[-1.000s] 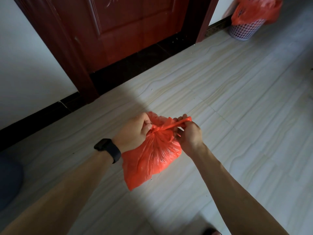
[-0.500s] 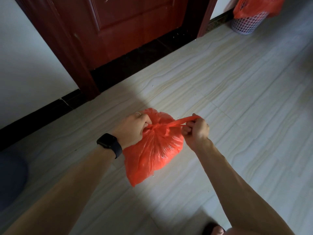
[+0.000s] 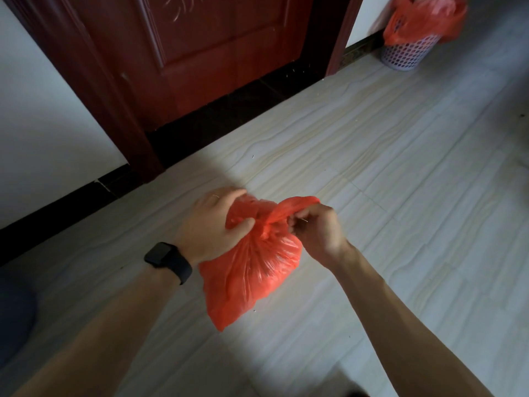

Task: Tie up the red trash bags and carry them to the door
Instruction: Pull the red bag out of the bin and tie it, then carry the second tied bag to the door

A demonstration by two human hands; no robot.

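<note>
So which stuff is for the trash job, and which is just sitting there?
For the job:
- the red bag, gripped by the left hand and the right hand
- the second red bag, in the white basket
- the door

Just there:
- the black watch on the left wrist
- a dark rounded thing at the left edge, too dim to identify

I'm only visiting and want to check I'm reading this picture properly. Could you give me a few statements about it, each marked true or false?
1. The left hand and right hand both grip the top of the red bag. True.
2. The watch is on the right wrist. False: it is on the left wrist.
3. A second red bag sits in a white basket. True.
4. That basket stands left of the door. False: it stands to the door's right.
</note>
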